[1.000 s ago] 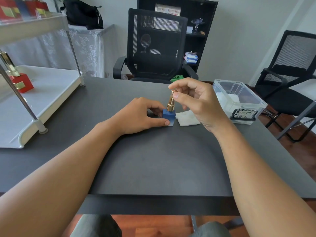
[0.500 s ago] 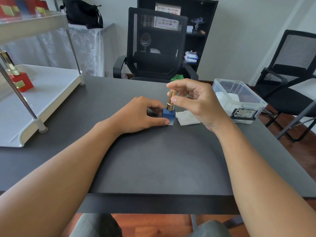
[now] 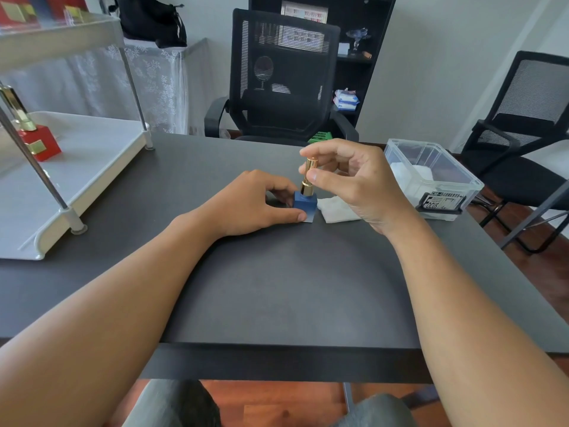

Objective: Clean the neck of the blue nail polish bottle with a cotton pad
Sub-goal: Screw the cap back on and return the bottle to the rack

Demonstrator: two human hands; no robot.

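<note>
The blue nail polish bottle (image 3: 305,205), a small square block, stands upright on the dark table (image 3: 277,288). My left hand (image 3: 252,204) grips its base from the left with thumb and fingers. A tall gold cap (image 3: 308,177) sits on the bottle's neck, and my right hand (image 3: 354,183) pinches it between thumb and forefinger. The neck itself is hidden under the cap. A white cotton pad (image 3: 337,211) lies flat on the table just right of the bottle, partly under my right hand.
A clear plastic box (image 3: 431,177) with white pads stands at the right. A white two-tier rack (image 3: 70,180) holding a red bottle (image 3: 38,143) fills the left. Black office chairs (image 3: 283,84) stand behind and to the right of the table.
My right hand with the gold cap has come down slightly onto the bottle. My left hand has stayed on the base.
</note>
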